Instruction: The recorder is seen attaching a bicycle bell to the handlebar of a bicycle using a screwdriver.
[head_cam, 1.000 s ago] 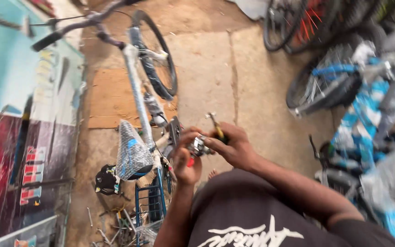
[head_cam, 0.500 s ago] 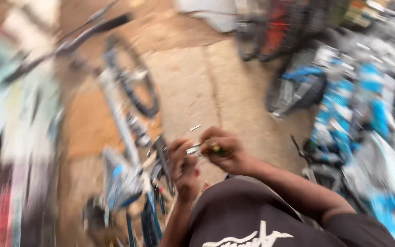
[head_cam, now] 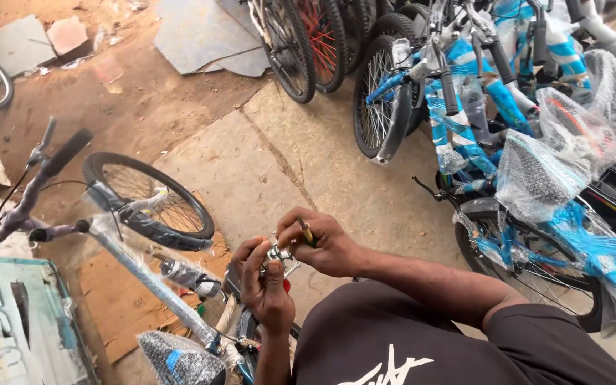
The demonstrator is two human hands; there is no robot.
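Bright even daylight, soft shadows, sharp centre, slight wide-angle bend at edges

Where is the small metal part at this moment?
In the head view, the metal part is low at centre, held between the left hand and right hand, above the wrapped bicycle.

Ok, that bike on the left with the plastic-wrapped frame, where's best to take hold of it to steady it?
Probably the sloping frame tube, taken from the right side, where the person stands. It is long, straight and bare of parts along its middle, unlike the front wheel with its spokes. The left hand and right hand both hold a small metal part, so one would need freeing first.
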